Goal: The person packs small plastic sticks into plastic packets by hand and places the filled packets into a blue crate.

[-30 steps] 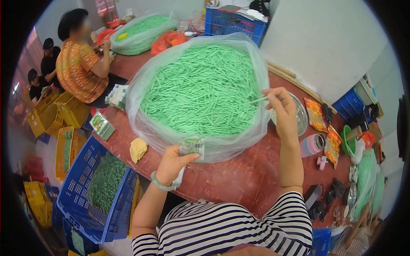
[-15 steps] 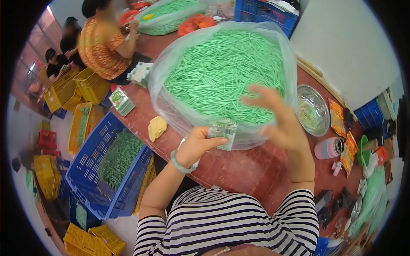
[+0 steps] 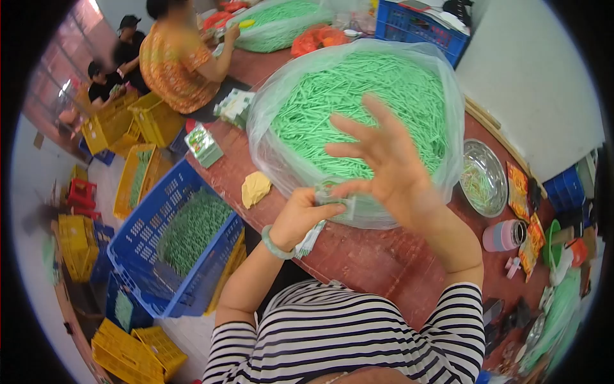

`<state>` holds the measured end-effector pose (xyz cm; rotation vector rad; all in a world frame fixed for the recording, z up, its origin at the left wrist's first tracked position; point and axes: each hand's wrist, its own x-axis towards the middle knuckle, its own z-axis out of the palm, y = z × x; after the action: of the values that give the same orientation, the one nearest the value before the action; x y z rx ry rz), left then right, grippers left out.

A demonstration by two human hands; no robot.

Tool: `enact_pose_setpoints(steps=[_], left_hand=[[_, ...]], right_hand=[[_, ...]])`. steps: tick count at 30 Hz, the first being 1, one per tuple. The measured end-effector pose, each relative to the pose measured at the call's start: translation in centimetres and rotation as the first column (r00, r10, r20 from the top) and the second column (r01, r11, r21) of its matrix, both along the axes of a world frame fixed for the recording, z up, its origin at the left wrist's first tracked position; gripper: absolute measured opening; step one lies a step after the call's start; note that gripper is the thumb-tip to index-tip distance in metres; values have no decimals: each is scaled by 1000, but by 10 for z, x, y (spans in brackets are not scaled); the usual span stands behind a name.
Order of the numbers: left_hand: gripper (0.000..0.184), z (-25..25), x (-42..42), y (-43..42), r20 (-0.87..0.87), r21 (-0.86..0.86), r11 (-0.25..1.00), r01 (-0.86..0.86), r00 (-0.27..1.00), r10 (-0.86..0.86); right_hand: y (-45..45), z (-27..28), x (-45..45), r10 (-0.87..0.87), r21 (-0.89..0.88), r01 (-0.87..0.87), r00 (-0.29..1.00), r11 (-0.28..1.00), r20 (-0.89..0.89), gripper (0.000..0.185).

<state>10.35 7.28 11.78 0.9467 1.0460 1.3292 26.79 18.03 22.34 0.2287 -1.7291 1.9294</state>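
Note:
My left hand [image 3: 302, 217], wearing a pale bangle, pinches a small clear packet with green and white print [image 3: 349, 206] between thumb and fingers. My right hand [image 3: 395, 168] is spread wide beside it, palm toward the left. The right thumb reaches the packet's upper edge; whether it touches I cannot tell. Behind both hands sits a large translucent plastic bag [image 3: 258, 131], wide open and heaped with thin green sticks [image 3: 320, 109]. Several white packets [image 3: 310, 241] lie on the red table under my left wrist.
A blue crate [image 3: 148, 228] with green pieces stands at left. A yellow cloth [image 3: 256, 189], stacked packets [image 3: 203, 147], a metal bowl [image 3: 501, 203] and a pink bottle [image 3: 500, 238] are on the table. A person in an orange patterned top [image 3: 173, 70] works at the far side.
My right hand has swung left and its thumb has come to the packet, fingers still spread. My left hand keeps its hold. The whole view has shifted slightly.

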Motion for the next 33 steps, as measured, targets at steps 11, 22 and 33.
enact_pose_setpoints(steps=[11, 22, 33], left_hand=[[35, -12, -31, -17, 192, 83, 978, -192, 966, 173], [43, -17, -98, -25, 503, 461, 886, 51, 807, -309], [26, -8, -148, -106, 19, 119, 815, -567, 822, 570]], right_hand=[[-55, 65, -3, 396, -477, -751, 651, 456, -647, 109], [-66, 64, -27, 508, -478, -840, 538, 256, -673, 107], [-81, 32, -63, 547, -661, -712, 659, 235, -516, 105]])
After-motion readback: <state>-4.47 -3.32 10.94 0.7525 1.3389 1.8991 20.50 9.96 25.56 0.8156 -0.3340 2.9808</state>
